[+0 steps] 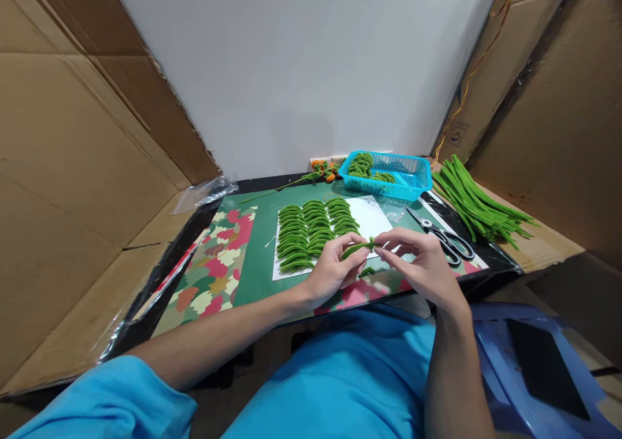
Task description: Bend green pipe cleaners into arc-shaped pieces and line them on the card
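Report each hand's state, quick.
Left hand: closed, holding a fuzzy green piece between thumb and fingers.
Right hand: closed in a pinch at the same piece's other end.

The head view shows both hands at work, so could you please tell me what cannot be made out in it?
In the head view:
Held green piece: partly covered by the left hand and right hand.
Cardboard print: too small to read.
Blue plastic seat: cut off by the bottom edge.
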Demonstrator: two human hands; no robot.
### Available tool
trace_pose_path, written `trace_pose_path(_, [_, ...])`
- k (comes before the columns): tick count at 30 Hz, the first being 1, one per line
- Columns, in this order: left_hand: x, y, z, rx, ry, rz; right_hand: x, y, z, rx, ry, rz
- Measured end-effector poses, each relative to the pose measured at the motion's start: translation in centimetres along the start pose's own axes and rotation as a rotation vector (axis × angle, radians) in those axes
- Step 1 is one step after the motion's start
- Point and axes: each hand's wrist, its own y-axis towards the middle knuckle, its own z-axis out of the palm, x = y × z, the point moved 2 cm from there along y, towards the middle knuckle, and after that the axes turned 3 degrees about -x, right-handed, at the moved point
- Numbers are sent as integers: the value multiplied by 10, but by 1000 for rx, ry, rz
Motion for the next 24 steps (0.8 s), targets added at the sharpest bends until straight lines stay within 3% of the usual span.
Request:
trace_pose_path(6, [-2, -1, 0, 80, -81, -114, 1, -1, -4, -11, -25, -149])
trace_pose_path(13, [1, -1, 0, 110, -116, -204, 2, -3, -6, 73, -80, -221])
trace_pose_path(24, [-2, 1, 0, 125, -120, -234, 3, -1, -5, 99, -104, -165])
